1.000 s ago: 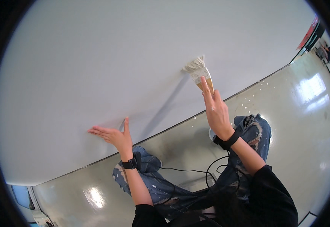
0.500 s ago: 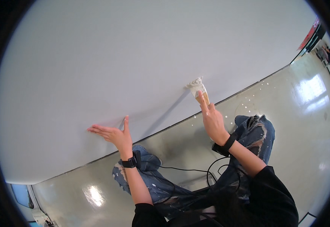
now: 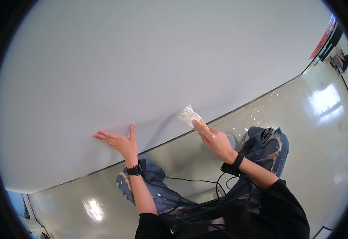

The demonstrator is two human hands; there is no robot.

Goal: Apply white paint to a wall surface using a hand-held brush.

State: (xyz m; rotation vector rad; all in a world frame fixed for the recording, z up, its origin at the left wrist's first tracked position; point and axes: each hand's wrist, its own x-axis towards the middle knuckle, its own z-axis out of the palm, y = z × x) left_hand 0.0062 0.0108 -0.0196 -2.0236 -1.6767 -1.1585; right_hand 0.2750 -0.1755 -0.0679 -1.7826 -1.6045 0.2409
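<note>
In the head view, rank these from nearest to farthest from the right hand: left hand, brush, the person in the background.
1. Brush: held in the right hand.
2. Left hand: to the left, spread at the pale wall.
3. Person: far off, upper right of the view.

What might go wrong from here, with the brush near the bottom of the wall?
The white-coated brush in the right hand may drip onto the floor, where white spots show. The black cable, running between the legs, could snag if the person shifts. The pale round thing, partly hidden behind the right hand, might get bumped.
</note>
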